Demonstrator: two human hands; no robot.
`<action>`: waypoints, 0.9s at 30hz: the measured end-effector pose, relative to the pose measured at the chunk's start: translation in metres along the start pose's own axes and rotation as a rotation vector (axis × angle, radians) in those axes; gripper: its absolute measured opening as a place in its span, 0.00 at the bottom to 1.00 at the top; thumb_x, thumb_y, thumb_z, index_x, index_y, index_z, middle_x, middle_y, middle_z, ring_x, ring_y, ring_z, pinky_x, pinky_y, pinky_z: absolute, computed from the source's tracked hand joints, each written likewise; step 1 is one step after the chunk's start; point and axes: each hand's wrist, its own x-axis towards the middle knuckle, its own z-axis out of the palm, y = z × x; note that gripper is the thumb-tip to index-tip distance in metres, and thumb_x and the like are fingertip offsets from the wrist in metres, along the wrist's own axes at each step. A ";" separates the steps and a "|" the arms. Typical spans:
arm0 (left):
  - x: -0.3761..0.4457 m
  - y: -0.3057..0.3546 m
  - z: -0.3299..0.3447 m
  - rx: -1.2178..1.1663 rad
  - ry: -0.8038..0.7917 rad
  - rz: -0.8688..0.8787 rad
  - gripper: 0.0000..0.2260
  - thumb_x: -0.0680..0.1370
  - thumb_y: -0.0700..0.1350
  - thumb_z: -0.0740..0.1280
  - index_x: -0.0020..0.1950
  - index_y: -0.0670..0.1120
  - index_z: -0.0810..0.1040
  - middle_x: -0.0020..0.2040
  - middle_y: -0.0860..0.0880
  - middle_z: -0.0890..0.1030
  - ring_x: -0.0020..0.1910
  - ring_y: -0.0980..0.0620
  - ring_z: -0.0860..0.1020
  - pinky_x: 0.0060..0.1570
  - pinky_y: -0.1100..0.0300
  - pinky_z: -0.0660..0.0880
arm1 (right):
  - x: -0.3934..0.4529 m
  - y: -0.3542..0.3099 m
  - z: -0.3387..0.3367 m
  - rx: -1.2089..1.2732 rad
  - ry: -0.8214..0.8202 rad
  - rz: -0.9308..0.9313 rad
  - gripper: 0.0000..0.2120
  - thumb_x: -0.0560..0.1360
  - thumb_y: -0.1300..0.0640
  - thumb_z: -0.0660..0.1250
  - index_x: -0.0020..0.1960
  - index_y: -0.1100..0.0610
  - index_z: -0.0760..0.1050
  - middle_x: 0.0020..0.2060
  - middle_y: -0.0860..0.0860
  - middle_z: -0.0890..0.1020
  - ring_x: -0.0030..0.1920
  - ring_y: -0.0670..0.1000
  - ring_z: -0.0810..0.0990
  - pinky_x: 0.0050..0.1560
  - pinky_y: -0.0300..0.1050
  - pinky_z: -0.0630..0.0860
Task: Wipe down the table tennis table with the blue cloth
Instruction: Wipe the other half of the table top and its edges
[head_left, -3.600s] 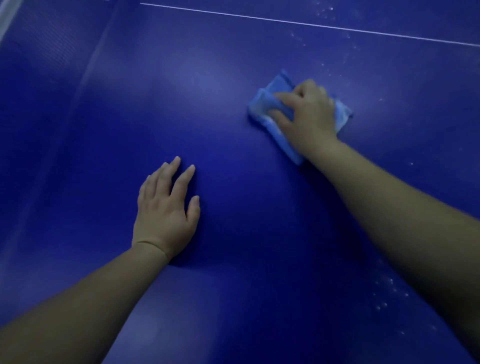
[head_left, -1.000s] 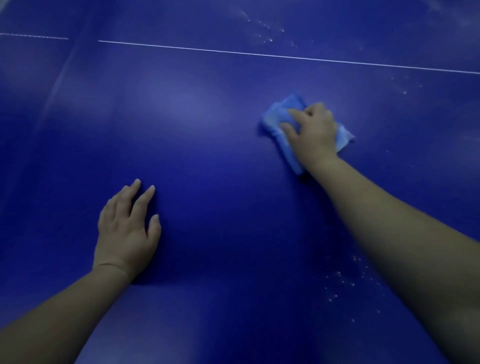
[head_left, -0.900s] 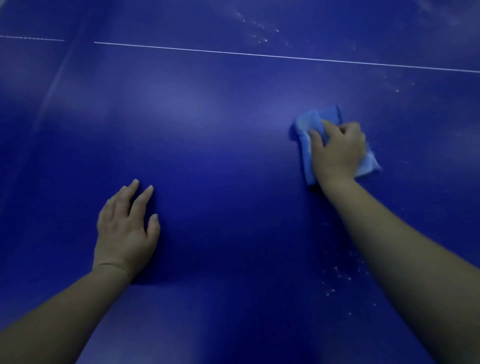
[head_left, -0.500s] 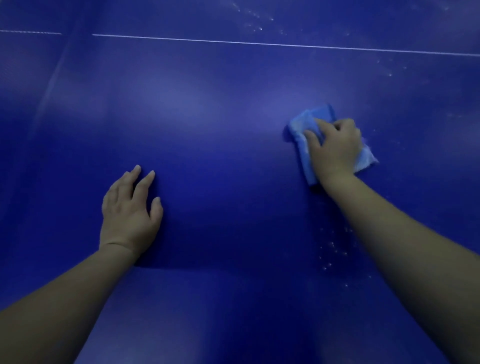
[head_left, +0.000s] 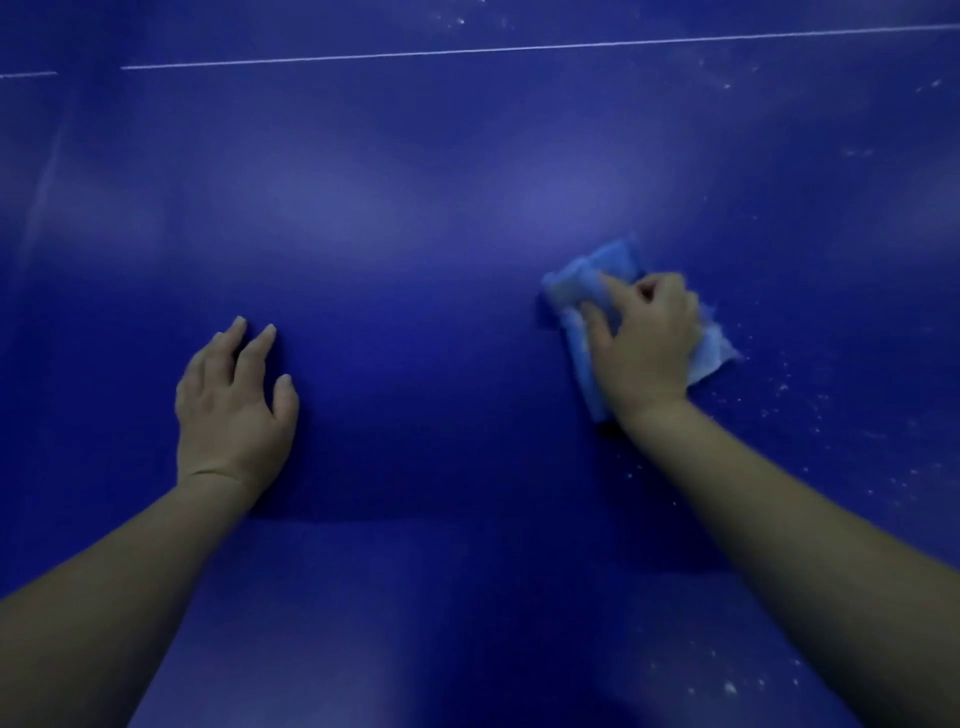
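Here right hand (head_left: 644, 348) grips cloth (head_left: 587, 280); left hand (head_left: 234, 405) flat

A games or sports room, judging only by the playing surface: a dark blue table tennis table (head_left: 415, 234) is filling the whole view, with a thin white line (head_left: 519, 49) running across it well beyond the left hand (head_left: 234, 405). Dim lighting is reflecting softly off it; no walls are showing.

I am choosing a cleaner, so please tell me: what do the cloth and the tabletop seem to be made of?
Blue cloth: soft woven or microfibre fabric, judging by its folds and frayed edge. Table tennis table: hard painted board, probably; smooth, slightly glossy, with soft light reflections.
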 end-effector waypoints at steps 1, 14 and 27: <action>0.000 0.000 0.000 0.002 0.002 0.000 0.23 0.81 0.49 0.59 0.76 0.49 0.63 0.78 0.48 0.59 0.76 0.45 0.55 0.75 0.42 0.53 | -0.018 -0.012 0.000 0.048 -0.029 -0.069 0.15 0.73 0.48 0.69 0.57 0.51 0.81 0.48 0.58 0.75 0.48 0.61 0.73 0.47 0.54 0.70; 0.000 -0.007 0.004 -0.002 0.021 0.014 0.23 0.81 0.51 0.58 0.76 0.51 0.62 0.78 0.49 0.58 0.76 0.45 0.55 0.75 0.44 0.52 | -0.063 0.002 -0.014 0.059 0.002 -0.011 0.15 0.74 0.49 0.68 0.59 0.52 0.80 0.47 0.57 0.74 0.45 0.60 0.73 0.44 0.56 0.72; 0.001 -0.007 0.004 0.005 0.022 0.031 0.23 0.81 0.53 0.56 0.76 0.51 0.61 0.77 0.49 0.59 0.76 0.46 0.56 0.75 0.42 0.54 | -0.098 -0.001 -0.030 0.117 -0.112 -0.247 0.14 0.72 0.50 0.70 0.56 0.52 0.82 0.42 0.57 0.76 0.42 0.59 0.74 0.41 0.54 0.71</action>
